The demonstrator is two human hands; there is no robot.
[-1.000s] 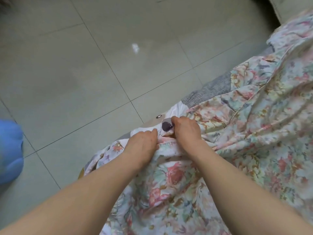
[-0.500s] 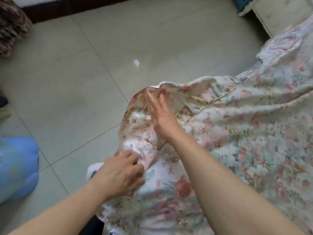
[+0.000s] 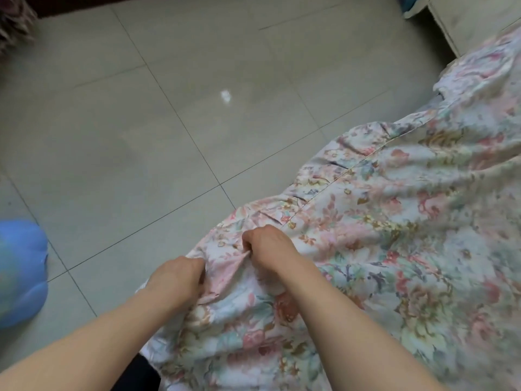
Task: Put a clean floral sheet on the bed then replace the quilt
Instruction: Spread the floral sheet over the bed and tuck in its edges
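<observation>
Left hand (image 3: 180, 280) and right hand (image 3: 267, 246) each grip the floral sheet (image 3: 380, 263) at the bed corner, fingers curled into fabric. Risk: uneven pull w/ gathered edge could slip the corner off or leave wrinkles.

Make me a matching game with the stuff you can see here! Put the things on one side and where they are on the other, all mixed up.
Things:
1. pink and green floral cotton sheet
2. soft blue rounded bag
3. small white scrap
4. left hand

Places:
A. alone on the grey floor tiles, far from the hands
B. at the left edge of the picture, on the floor
C. gripping the sheet's near corner, beside the right hand
D. spread over the right side of the picture

Pairs: 1-D, 2-B, 3-A, 4-C
</observation>
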